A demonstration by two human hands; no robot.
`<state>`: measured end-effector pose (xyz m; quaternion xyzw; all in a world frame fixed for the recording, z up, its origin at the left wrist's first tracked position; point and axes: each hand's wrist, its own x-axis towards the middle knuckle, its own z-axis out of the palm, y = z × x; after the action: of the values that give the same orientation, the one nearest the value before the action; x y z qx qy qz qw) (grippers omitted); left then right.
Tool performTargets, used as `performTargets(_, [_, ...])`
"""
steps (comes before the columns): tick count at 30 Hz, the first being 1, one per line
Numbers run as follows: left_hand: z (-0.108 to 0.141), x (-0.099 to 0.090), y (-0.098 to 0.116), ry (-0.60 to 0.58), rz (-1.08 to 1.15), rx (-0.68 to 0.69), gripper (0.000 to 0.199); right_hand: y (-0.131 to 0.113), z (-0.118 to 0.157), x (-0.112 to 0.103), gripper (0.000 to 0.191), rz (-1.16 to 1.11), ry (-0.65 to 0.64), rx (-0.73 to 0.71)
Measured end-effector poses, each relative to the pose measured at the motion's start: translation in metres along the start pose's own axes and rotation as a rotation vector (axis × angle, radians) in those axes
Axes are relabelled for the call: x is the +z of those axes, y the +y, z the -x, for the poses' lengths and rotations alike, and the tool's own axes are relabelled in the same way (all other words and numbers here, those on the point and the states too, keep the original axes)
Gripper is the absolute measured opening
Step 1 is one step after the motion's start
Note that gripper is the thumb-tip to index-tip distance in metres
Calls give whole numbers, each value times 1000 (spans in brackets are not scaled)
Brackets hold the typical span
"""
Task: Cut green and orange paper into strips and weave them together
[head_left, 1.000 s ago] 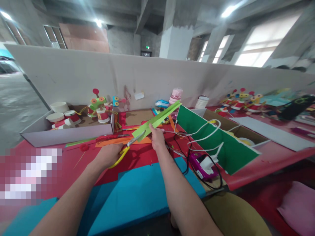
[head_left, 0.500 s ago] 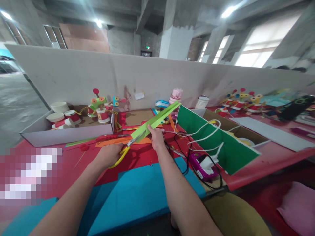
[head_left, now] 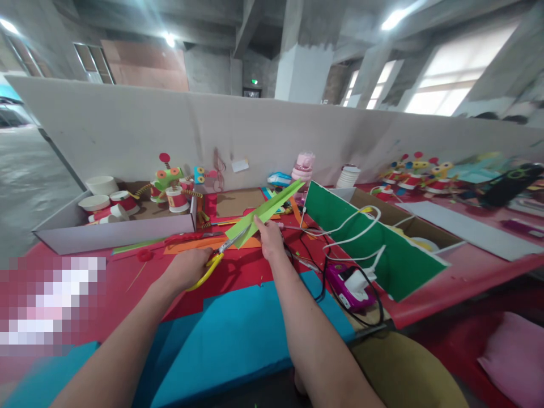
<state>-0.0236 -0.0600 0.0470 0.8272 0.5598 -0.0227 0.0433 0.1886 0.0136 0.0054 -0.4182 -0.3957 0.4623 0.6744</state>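
My left hand [head_left: 191, 268] is closed round the yellow handles of a pair of scissors [head_left: 207, 275]. The metal blades point up and right, into the near end of a light-green paper strip [head_left: 275, 207]. That strip is pinched in my right hand [head_left: 270, 238], thumb on top, close to the blade tips. Its far end slants up toward the green-sided box. An orange paper strip [head_left: 199, 245] lies beneath, on the red table covering [head_left: 176, 306].
A white tray [head_left: 114, 233] with paper cups and a cup figure [head_left: 170, 178] stands left. On the right are a green-sided box [head_left: 365, 243], white cables, and a purple power block [head_left: 346, 289]. Blue sheets [head_left: 242, 334] cover the front edge. A grey partition [head_left: 255, 136] runs behind.
The far end of the green strip has dipped slightly and looks narrower. Scissors and both hands stay in nearly the same place.
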Motion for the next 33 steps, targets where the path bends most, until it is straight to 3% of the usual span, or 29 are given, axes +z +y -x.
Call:
performTargets(11, [0,-3,4,-20,-8,-26,29,1,-3,2,34,-120,96,-33])
performTargets(23, [0,-2,2,-14,-17,-21,32,-3,5,8,31,-232,65,107])
performTargets(33, [-1,0,0,-19,-35,-21,30,-9,7,7,27,-257,55,135])
